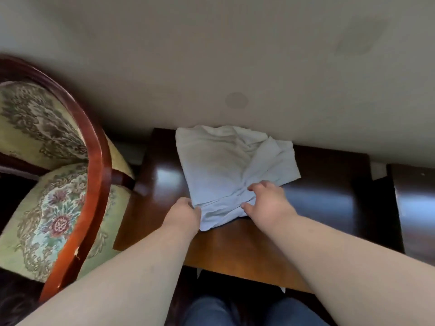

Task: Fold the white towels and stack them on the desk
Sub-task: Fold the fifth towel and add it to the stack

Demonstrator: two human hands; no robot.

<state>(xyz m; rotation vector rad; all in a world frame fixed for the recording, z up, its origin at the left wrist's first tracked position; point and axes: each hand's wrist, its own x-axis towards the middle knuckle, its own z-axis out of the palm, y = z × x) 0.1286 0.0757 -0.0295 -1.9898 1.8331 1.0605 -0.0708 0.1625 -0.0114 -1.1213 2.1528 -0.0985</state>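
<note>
Towel (226, 165), white and rumpled, lies on the dark desk (324, 198), its far edge against the wall (211, 55). I see my left hand (186, 214) pinching the towel's near-left corner, and my right hand (268, 200) gripping bunched cloth at its near edge. Left of the desk stands a floral chair (58, 184)

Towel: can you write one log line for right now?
towel: rumpled on desk | left hand: gripping near edge | right hand: gripping bunched cloth
</note>
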